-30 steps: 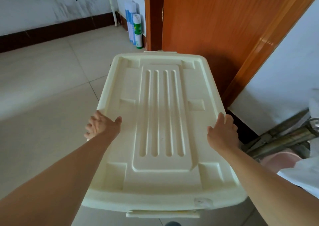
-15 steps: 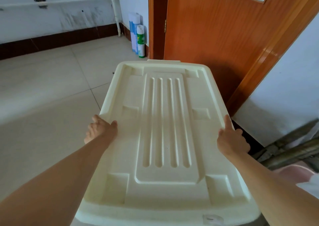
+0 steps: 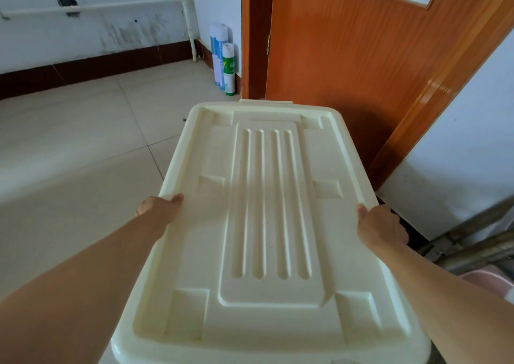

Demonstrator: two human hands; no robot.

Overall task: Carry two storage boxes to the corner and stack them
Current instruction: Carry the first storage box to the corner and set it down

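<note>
A cream storage box [image 3: 267,224] with a ribbed lid is held above the tiled floor [image 3: 69,155], the left hand [image 3: 158,206] and right hand [image 3: 381,226] each clasping a long edge. Beyond it stands an orange door [image 3: 361,57], with spray cans [image 3: 225,60] far left.

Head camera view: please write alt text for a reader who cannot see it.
Two bare hands, left hand and right hand, grip the long edges of a cream storage box lid, seen from above. Ahead are a wooden door, a tiled floor and a spray can by the wall.
</note>
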